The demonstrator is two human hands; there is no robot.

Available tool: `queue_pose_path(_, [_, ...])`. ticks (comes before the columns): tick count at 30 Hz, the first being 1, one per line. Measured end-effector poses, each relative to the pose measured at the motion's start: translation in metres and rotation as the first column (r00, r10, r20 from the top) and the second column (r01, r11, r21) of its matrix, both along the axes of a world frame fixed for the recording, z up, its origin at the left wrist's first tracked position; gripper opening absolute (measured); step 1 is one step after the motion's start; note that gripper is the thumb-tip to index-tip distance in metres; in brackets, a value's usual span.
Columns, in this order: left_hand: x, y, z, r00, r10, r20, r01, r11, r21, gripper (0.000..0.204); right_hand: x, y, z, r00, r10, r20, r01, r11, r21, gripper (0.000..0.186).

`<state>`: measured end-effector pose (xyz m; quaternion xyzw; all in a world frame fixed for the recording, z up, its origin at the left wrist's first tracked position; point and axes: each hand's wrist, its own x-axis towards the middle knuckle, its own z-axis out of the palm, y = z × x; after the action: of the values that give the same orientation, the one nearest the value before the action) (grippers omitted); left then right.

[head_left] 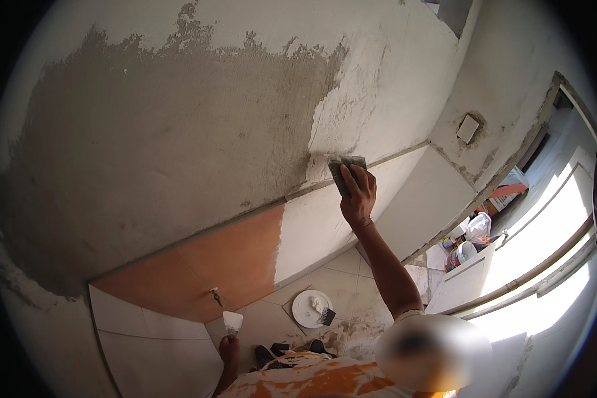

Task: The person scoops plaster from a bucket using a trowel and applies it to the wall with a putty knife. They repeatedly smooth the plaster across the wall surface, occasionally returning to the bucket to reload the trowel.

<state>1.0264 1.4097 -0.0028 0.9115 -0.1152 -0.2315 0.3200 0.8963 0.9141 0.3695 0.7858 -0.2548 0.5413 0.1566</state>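
My right hand is raised to the wall, its fingers closed round a dark, flat putty spreader. The spreader's upper edge rests at the border between the white putty coat and the bare grey plaster, just above the tile ledge. Low on the left, my left hand grips the handle of a putty knife, whose wide blade looks white, perhaps coated with putty. That knife is held apart from the wall, below a small tap.
On the tiled floor, a round white plate carries white putty and a dark blade. Orange tiles and white tiles cover the lower wall. At right, a doorway opens onto buckets and bags. A square plate sits on the side wall.
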Motion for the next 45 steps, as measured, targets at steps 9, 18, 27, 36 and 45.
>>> queue_pose_path(9, [-0.022,-0.035,0.025,0.997,-0.002,-0.078,-0.008,0.992,-0.125,0.034,0.027,-0.041,0.057,0.995,0.095,0.007,-0.094,0.988,-0.12,0.068])
queue_pose_path(18, [-0.037,-0.048,0.023,0.997,-0.062,-0.045,0.056,0.989,-0.134,0.035,0.005,0.04,-0.01,0.844,0.253,0.473,-0.471,0.771,0.429,0.042])
queue_pose_path(27, [-0.006,-0.076,0.006,0.984,-0.109,-0.143,0.071,0.966,-0.248,0.033,0.037,0.038,0.055,0.469,-0.394,0.79,-0.874,-0.079,0.479,0.037])
queue_pose_path(36, [0.01,-0.079,-0.014,0.95,-0.19,-0.246,0.124,0.957,-0.262,0.039,0.068,0.006,0.28,0.577,-0.102,0.81,-0.791,0.178,0.586,0.031])
queue_pose_path(45, [0.023,-0.069,-0.019,0.966,-0.184,-0.182,0.128,0.951,-0.283,0.038,0.022,0.033,0.352,0.622,0.032,0.782,-0.739,0.354,0.573,0.029])
